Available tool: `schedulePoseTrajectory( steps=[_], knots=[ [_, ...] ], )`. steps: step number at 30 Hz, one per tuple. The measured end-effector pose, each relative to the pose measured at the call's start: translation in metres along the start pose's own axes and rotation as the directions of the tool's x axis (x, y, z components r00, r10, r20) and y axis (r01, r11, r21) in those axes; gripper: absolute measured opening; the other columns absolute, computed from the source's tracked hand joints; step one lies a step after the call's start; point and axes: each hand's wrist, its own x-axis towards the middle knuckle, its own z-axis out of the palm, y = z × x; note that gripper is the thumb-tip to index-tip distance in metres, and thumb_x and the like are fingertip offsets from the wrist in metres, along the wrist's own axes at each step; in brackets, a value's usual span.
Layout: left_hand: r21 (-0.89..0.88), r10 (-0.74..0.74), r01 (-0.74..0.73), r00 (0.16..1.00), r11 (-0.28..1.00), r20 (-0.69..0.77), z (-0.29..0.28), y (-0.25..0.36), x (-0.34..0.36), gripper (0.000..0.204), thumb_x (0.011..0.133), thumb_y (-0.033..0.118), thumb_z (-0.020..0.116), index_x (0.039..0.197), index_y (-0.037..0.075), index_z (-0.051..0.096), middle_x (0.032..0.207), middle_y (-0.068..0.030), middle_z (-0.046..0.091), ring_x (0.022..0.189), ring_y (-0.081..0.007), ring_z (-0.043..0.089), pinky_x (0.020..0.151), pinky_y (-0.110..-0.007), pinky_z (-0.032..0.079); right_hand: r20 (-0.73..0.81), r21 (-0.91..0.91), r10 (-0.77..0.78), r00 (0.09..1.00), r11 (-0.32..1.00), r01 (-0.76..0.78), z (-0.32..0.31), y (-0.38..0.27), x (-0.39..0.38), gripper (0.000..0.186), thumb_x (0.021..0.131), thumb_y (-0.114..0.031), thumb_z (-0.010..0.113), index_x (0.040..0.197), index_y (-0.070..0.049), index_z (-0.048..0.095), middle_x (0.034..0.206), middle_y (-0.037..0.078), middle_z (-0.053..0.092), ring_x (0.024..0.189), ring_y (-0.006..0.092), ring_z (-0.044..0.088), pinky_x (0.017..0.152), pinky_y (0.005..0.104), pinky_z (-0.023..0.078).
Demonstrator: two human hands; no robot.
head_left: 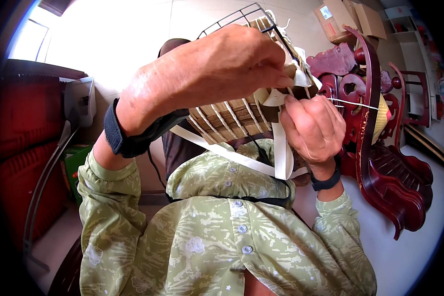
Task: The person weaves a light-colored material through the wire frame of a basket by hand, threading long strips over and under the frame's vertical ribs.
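Note:
A basket-like frame of black wire (236, 18) rests in front of my lap, its side covered with brown woven material (227, 120) crossed by several white cords. My left hand (217, 61) reaches across the top of it from the left, thumb and fingers closed on a flat cream strip (275, 98) at the right corner. Just below, my right hand (314, 129) is closed, fingertips pinched at the same strip beside a white cord. The strip's long tail loops down over my lap. What lies inside the fingers is partly hidden.
Dark red carved wooden furniture (372, 163) stands to the right, with a thin white cord running across to it. Cardboard boxes (348, 19) sit at the far right. On the left are red cushioned seating (27, 172), a grey metal stand (42, 197) and a green box (74, 170).

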Motion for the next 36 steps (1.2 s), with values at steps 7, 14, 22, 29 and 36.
schedulePoseTrajectory(
  steps=[7, 14, 22, 29, 36],
  knots=[
    [-0.081, 0.077, -0.080, 0.996, 0.993, -0.039, 0.011, -0.013, -0.002, 0.016, 0.081, 0.012, 0.075, 0.090, 0.000, 0.070, 0.091, -0.0100, 0.069, 0.084, -0.0255, 0.067, 0.078, -0.035, 0.053, -0.031, -0.003, 0.083, 0.996, 0.997, -0.083, 0.004, -0.001, 0.005, 0.025, 0.070, 0.004, 0.072, 0.093, -0.004, 0.065, 0.076, 0.005, 0.050, 0.061, 0.0209, 0.053, 0.054, 0.0321, 0.045],
    [-0.124, 0.003, -0.003, 1.000, 0.992, -0.001, 0.012, -0.015, -0.006, 0.018, 0.078, 0.013, 0.077, 0.091, 0.002, 0.071, 0.097, -0.0093, 0.069, 0.089, -0.0243, 0.067, 0.083, -0.036, 0.053, 0.013, -0.046, 0.434, 0.901, 0.900, -0.433, -0.018, -0.023, -0.018, 0.021, 0.072, -0.005, 0.082, 0.087, -0.008, 0.068, 0.072, 0.004, 0.053, 0.062, 0.0215, 0.057, 0.055, 0.0339, 0.048],
    [-0.082, -0.002, 0.002, 1.000, 0.997, 0.006, 0.017, -0.006, -0.003, 0.020, 0.074, 0.013, 0.079, 0.088, 0.003, 0.069, 0.090, -0.0081, 0.069, 0.081, -0.0230, 0.068, 0.078, -0.036, 0.054, 0.137, -0.151, 0.486, 0.863, 0.871, -0.467, -0.023, -0.032, -0.017, 0.027, 0.069, -0.003, 0.078, 0.091, -0.010, 0.064, 0.078, 0.005, 0.045, 0.070, 0.0231, 0.058, 0.059, 0.0358, 0.049],
    [0.152, 0.160, -0.133, 0.969, 0.979, -0.186, 0.038, -0.007, -0.004, 0.016, 0.073, 0.009, 0.079, 0.085, 0.005, 0.069, 0.084, -0.0074, 0.070, 0.076, -0.0265, 0.069, 0.072, -0.035, 0.053, 0.112, -0.092, 0.310, 0.944, 0.949, -0.301, -0.014, -0.023, -0.027, 0.019, 0.066, 0.000, 0.068, 0.079, -0.008, 0.057, 0.075, 0.005, 0.040, 0.066, 0.0230, 0.055, 0.056, 0.0349, 0.049],
    [0.117, 0.155, -0.135, 0.970, 0.984, -0.189, 0.034, -0.009, -0.006, 0.011, 0.072, 0.001, 0.075, 0.080, 0.004, 0.068, 0.081, -0.0066, 0.068, 0.080, -0.0260, 0.068, 0.075, -0.038, 0.054, 0.030, -0.074, 0.252, 0.967, 0.966, -0.249, -0.008, -0.022, -0.031, 0.017, 0.066, -0.001, 0.069, 0.078, -0.007, 0.058, 0.075, 0.006, 0.042, 0.064, 0.0218, 0.054, 0.056, 0.0325, 0.049]
  ],
)
